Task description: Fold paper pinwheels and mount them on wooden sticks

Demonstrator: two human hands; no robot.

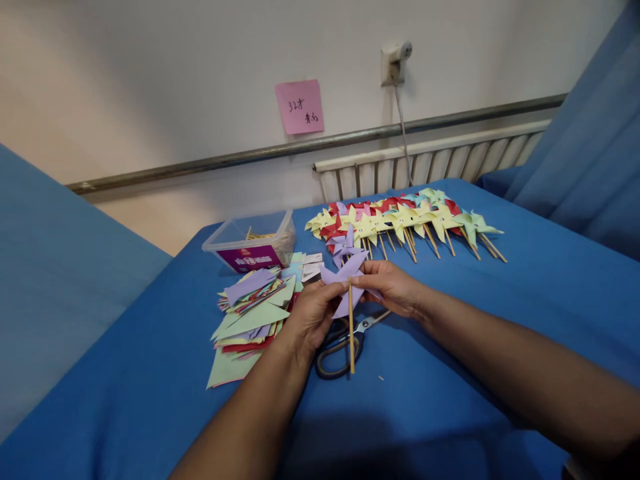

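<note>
Between my two hands is a purple paper pinwheel (345, 305) with its wooden stick (351, 340) hanging down toward me. My left hand (316, 308) pinches it from the left, the thumb by the top of the stick. From the right, my right hand (393, 288) grips the paper, its thumb also at the stick's top. Black-handled scissors (334, 363) lie on the cloth below, partly hidden by the stick and my left hand. Just beyond my hands lies another purple pinwheel (345, 248).
Several finished pinwheels (403, 219) lie in rows at the back right. To the left are a stack of coloured paper (253, 323) and a clear plastic box (247, 230) with sticks inside. Blue cloth (475, 400) covers the table; a radiator (430, 160) stands behind it.
</note>
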